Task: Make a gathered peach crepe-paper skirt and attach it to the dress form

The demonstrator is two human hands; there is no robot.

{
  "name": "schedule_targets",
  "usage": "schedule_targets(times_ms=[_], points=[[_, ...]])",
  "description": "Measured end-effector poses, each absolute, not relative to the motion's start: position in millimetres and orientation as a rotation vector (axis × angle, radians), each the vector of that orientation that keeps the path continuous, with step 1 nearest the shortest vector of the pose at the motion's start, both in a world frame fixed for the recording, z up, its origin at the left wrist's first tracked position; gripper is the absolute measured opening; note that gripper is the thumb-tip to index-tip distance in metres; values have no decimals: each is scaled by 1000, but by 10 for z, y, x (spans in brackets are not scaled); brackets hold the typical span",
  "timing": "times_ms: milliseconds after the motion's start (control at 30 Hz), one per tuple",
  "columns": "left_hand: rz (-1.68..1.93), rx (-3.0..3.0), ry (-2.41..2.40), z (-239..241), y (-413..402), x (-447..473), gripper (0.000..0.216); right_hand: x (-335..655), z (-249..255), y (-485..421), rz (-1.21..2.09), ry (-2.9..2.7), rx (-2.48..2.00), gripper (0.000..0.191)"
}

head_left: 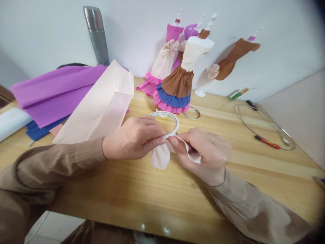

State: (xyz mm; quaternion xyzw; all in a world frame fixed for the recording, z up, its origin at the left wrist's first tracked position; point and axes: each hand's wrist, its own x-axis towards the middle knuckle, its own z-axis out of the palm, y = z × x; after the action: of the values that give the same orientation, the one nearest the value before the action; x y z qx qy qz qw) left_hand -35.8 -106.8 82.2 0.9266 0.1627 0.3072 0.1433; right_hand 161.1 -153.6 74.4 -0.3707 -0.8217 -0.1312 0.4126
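Observation:
My left hand (138,137) is closed on a roll of white tape (175,122), its ring sticking up past the fingers. A pale pink crepe paper piece (160,157) hangs below the roll between my two hands. My right hand (203,149) pinches part of this pale paper, which curls out under its fingers. Both thumbs nearly meet at the lower edge of the roll. The fingers hide just how tape and paper touch there.
Paper-dressed doll forms (194,54) stand at the back by the wall. Purple crepe paper (58,88) and a large pale sheet (101,101) lie at left, near a grey bottle (98,37). Another tape ring (192,113), a cable (240,117) and a red-handled tool (267,142) lie farther right.

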Motion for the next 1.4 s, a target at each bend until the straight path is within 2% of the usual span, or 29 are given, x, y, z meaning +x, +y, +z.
schedule_targets(times_ms=[100,200,267,333,500,767,933,1133,1400], points=[[897,2752,453,815,-1054,-361,29,1606,725,-1523,-115,-2023,-1023,22],[874,2654,442,840,-1031,-364,26,1607,719,-1502,347,-1812,-1160,26],[863,2559,449,865,-1018,-369,22,1609,731,-1494,617,-1641,-1175,22],[870,2505,473,882,-1011,-375,21,1603,754,-1496,723,-1540,-1157,16],[876,2475,527,865,-1011,-382,25,1551,803,-1548,536,-1519,-1217,9],[882,2497,576,829,-1021,-360,27,1556,715,-1605,172,-1859,-1025,7],[894,2498,556,841,-1019,-357,27,1571,705,-1583,253,-1839,-1035,6],[926,2496,526,841,-1026,-361,26,1556,751,-1567,491,-1673,-1153,15],[900,2474,501,871,-1048,-361,22,1521,724,-1537,602,-1598,-1153,12]])
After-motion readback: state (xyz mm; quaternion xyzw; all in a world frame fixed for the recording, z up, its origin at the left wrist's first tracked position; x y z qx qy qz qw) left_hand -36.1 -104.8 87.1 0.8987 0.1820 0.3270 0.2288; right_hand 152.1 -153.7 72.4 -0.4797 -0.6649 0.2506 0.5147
